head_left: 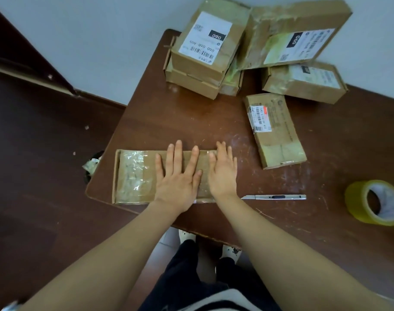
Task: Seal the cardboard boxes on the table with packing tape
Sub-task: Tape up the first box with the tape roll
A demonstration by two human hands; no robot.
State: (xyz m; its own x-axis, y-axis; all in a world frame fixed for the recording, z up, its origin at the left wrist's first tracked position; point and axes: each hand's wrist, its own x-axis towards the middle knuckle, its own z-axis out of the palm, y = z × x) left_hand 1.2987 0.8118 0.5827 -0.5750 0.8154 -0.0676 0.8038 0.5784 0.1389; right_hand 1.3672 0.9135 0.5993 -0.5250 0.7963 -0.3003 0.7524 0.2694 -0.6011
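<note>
Left hand (178, 178) and right hand (223, 176), flat and empty, press on the long box (151, 154) at the front left corner of the table (191, 122), smoothing its tape (133, 169), I judge; next I must fetch the tape roll (357, 200) by the right edge.

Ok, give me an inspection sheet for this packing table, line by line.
surface: brown table, scuffed with pale marks.
job's things: flat box at the near edge, clear tape on its top; tape roll at the right; knife right of the flat box; labelled box lying alone; pile of boxes at the far edge.
clutter: crumpled scrap just off the table's left edge.
grips: left hand and right hand both lie flat on the flat box, fingers straight.
cables: nothing seen.
surroundings: pale wall behind the table.
</note>
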